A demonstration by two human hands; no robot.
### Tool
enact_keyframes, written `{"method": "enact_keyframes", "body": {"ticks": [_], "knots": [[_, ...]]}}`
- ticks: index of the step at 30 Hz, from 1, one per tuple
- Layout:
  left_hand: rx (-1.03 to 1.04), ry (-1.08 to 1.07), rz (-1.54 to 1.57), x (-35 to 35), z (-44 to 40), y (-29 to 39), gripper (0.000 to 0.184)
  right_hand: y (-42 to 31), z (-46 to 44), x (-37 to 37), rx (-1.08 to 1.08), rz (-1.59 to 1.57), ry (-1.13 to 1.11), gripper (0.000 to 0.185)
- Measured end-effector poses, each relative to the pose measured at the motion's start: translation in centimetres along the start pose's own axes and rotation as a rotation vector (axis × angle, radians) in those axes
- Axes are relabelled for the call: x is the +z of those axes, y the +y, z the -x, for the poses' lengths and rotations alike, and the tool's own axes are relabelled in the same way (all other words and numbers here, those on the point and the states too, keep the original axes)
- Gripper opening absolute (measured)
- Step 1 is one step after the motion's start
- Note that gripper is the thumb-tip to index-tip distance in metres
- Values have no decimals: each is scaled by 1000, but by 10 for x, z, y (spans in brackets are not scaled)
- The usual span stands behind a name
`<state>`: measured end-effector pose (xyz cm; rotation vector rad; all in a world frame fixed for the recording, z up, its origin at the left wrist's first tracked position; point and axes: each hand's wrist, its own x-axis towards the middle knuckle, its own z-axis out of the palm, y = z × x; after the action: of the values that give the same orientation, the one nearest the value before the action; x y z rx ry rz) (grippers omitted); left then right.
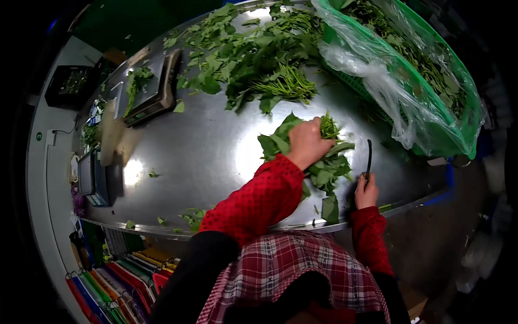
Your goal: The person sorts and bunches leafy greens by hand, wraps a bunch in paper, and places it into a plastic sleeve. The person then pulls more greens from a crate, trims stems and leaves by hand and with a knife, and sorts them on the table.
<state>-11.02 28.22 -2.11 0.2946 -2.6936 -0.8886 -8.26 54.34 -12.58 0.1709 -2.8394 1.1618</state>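
Observation:
My left hand (pixel 311 142) is closed around a bunch of leafy greens (pixel 327 171) on the metal table (pixel 199 156), with the cut stem ends showing beside the fingers. To its right, near the table's front edge, my right hand (pixel 367 191) is closed on a thin dark tool (pixel 369 154) that points away from me. The tool looks like a knife, and it does not touch the bunch. Beyond my left hand lies a large heap of greens (pixel 270 51), its stems towards me.
A green basket (pixel 345 81) lined with clear plastic, full of greens, stands at the right. At the left are a scale (pixel 156 92) with some greens on it and a dark box (pixel 93 175). Loose leaves (pixel 191 218) lie along the front edge.

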Motion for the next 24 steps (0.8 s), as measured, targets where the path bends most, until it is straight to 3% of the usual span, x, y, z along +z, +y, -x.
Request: {"method": "enact_keyframes", "body": {"ticks": [1,2,4,5,6,7,8,10,11,12,14,16,18,20,22,24], "knots": [[32,-15,-124,-17,2,2,34,-19,-3,-22,155,204,-133,21],[60,-34,-253,-31,7,-7,32,-24,-3,-35,165,215,-144,21],[7,3,-533,-48,28,-43,29,-32,-3,-42,-289,531,201,34],[-79,15,-602,-43,39,-68,30,-43,-3,-36,-334,392,190,44],[-162,26,-671,-32,52,-96,30,-58,-1,-19,-320,170,87,41],[-393,-108,-607,-20,58,-116,40,-70,7,9,-266,5,-53,39],[-394,-109,-616,-18,63,-116,40,-96,16,30,-189,-105,-259,37],[-434,-8,-512,-11,69,-113,55,-122,27,79,-171,-281,-420,42],[-436,-30,-374,-19,68,-103,71,-134,29,92,-164,-240,-479,42],[-307,59,-348,-22,73,-102,81,-144,30,100,-84,-285,-535,42],[-101,77,-270,-48,78,-75,86,-150,30,107,-47,-321,-626,41],[-25,-51,-143,-91,80,-40,83,-158,32,100,-86,-281,-549,42],[-12,-33,-55,-133,68,-36,67,-163,28,96,-16,-262,-639,46],[3,-12,-198,-161,35,-67,52,-156,28,101,-25,-229,-574,47],[30,-59,-299,-159,3,-124,62,-151,26,102,98,-202,-643,50],[-152,-476,-344,-140,-10,-175,84,-157,21,94,130,-189,-700,58]]}}
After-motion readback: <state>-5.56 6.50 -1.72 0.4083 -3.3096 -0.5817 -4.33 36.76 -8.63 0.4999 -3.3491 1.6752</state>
